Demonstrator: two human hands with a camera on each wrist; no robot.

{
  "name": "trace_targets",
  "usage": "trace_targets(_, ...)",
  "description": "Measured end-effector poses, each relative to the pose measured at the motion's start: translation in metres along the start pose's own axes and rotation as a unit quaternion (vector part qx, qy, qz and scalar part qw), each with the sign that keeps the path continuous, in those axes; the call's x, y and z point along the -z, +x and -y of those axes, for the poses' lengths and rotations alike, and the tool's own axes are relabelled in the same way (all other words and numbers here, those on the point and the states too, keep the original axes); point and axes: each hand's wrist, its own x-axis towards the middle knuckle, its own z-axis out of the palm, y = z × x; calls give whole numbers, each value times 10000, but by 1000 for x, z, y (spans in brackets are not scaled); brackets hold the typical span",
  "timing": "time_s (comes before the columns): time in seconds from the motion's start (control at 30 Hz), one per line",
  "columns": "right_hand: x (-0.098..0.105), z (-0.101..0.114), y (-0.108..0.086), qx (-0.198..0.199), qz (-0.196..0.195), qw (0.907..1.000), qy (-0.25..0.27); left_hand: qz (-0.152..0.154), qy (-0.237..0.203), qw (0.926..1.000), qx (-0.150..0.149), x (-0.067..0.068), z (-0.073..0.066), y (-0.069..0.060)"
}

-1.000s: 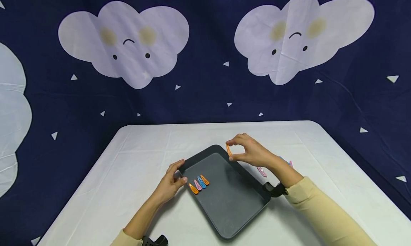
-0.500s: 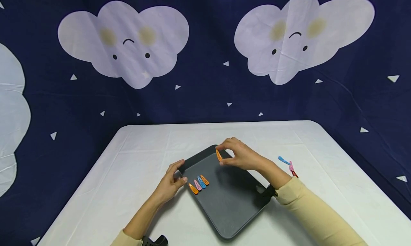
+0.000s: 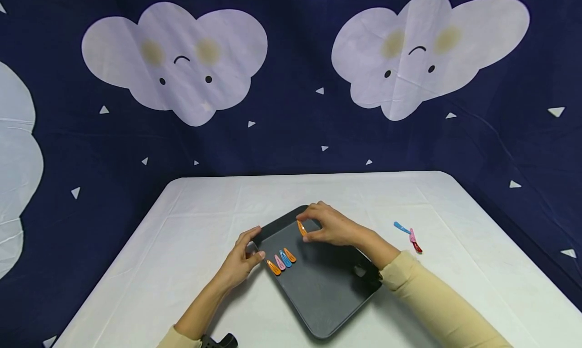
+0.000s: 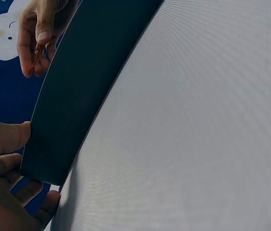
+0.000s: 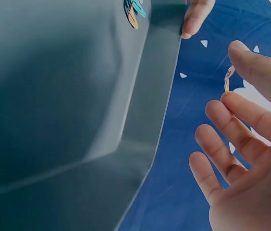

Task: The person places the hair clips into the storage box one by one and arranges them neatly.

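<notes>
My right hand (image 3: 334, 227) pinches an orange snap hair clip (image 3: 302, 228) between thumb and fingertips, above the far part of a dark grey tray (image 3: 318, 297). In the right wrist view the hair clip (image 5: 227, 79) stands on edge between thumb and index finger, the other fingers spread. My left hand (image 3: 241, 259) grips the tray's left corner; its thumb lies at the rim and its fingers reach round the outer wall (image 4: 78, 96). Along the tray's left side lie several hair clips in a row: orange (image 3: 273, 267), pink (image 3: 279, 262), blue (image 3: 285, 258) and orange (image 3: 290, 254).
On the white table (image 3: 191, 206), right of the tray, a blue hair clip (image 3: 401, 227), a pink one (image 3: 412, 235) and a red one (image 3: 417, 247) lie end to end. A dark blue curtain (image 3: 291, 136) with clouds hangs behind the table.
My right hand has moved left and slightly down with the orange hair clip, from the tray's far right rim to over its inside. The forearm now covers a pink clip seen earlier. Left hand unchanged.
</notes>
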Motion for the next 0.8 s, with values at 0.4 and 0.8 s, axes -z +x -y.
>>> trace_targets(0.4,-14,-1,6,-117,465,9988,-63,27,-124,9999,36,1,-3,0)
trace_targets(0.8,-26,1,10,-140,827,9958,-365,25,-179,9998,111,1,-3,0)
